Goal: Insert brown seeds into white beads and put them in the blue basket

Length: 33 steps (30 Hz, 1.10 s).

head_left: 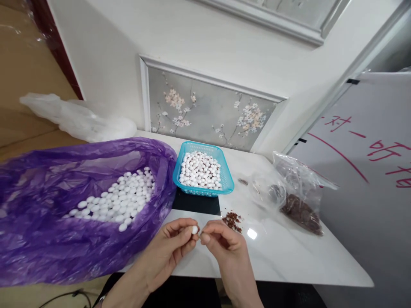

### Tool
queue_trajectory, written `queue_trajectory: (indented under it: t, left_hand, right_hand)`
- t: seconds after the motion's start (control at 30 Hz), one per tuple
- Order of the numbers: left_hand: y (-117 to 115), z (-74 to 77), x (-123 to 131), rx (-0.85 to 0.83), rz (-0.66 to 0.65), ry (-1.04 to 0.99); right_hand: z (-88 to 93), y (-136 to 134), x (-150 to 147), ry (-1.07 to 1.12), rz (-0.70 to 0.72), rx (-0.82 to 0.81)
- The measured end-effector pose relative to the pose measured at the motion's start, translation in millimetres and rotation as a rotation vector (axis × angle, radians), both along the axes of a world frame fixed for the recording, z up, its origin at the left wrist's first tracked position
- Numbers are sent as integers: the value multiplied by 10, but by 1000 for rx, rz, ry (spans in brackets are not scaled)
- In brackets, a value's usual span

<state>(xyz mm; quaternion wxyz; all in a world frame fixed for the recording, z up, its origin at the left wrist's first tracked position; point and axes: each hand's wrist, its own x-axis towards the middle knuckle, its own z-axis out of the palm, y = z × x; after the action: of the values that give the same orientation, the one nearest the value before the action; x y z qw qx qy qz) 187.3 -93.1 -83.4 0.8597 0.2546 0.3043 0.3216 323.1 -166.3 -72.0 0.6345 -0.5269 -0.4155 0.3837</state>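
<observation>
My left hand (171, 244) pinches a small white egg-shaped ball (194, 229) between thumb and fingers, above the front of the table. Just to its right, the thumb and forefinger of my right hand (226, 246) are pressed together close to the ball; whatever they hold is too small to make out. Behind my right hand lies a little heap of reddish-brown bits (233, 220). A turquoise basket (228, 183) holds many similar white balls (201, 170), with brown spots showing among them. To the left, an open purple plastic bag (35, 244) contains more plain white balls (128, 194).
The basket overlaps a black flat piece (195, 202) on the white table (282, 261). At right are a clear plastic container (268, 192) and a clear bag of brown material (302, 211), near a whiteboard (359, 205). Crumpled white plastic (83, 119) lies back left, by the wall.
</observation>
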Motion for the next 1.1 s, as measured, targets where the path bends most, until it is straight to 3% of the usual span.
queue_trajectory:
  t: [0.2, 0.4, 0.63, 0.87, 1.1]
  left_hand:
    - [-18, -12, 15, 55, 15, -47]
    - [-25, 34, 10, 95, 4, -32]
    - [-12, -7, 16, 123, 2, 0]
    - [4, -39, 43, 199, 87, 68]
    - [14, -73, 57, 224, 119, 101]
  right_hand:
    - [-22, -7, -89, 55, 35, -92]
    - [-10, 38, -118, 54, 53, -72]
    - [-12, 58, -125, 11, 24, -75]
    - [-56, 72, -164, -106, -71, -117]
    - [-64, 105, -168, -85, -82, -113]
